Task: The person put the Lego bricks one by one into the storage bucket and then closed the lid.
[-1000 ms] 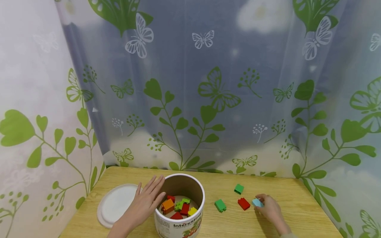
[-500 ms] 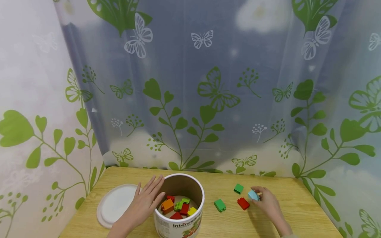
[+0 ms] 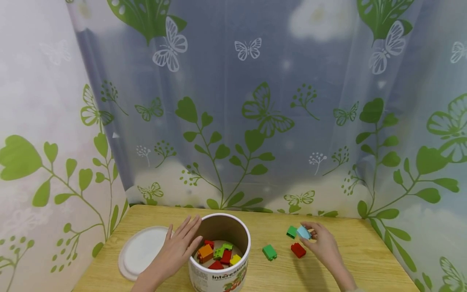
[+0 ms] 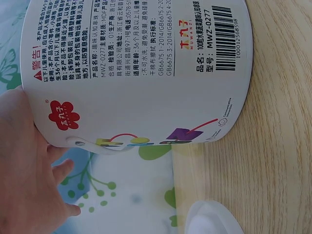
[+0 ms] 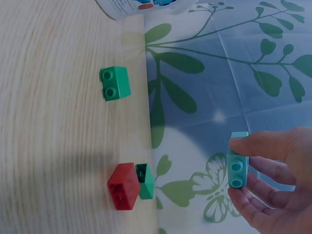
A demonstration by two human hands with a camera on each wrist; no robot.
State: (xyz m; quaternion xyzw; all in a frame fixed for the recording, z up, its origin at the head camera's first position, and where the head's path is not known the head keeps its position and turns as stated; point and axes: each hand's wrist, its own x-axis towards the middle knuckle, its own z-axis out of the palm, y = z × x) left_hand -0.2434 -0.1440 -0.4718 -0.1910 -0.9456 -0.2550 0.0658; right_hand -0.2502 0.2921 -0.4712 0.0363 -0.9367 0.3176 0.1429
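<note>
My right hand (image 3: 322,245) pinches a light blue toy brick (image 5: 238,163) between thumb and fingers, raised above the table. In the head view the brick overlaps the edge of a green brick (image 3: 292,231). Just left of that hand lies a red brick (image 3: 298,250), and farther left another green brick (image 3: 270,252). My left hand (image 3: 178,245) rests with straight, spread fingers on the rim of a white round tub (image 4: 141,73). Inside the tub are several bricks, among them an orange one (image 3: 205,253) and a yellow one (image 3: 235,260).
A white round lid (image 3: 142,253) lies on the wooden table (image 3: 277,275) left of the tub, partly behind the left forearm. Behind the table's far edge hangs a curtain (image 3: 226,162) printed with butterflies and leaves.
My right hand has lifted the light blue brick off the table and carried it left and away from me, past the red brick. The left hand stays on the tub.
</note>
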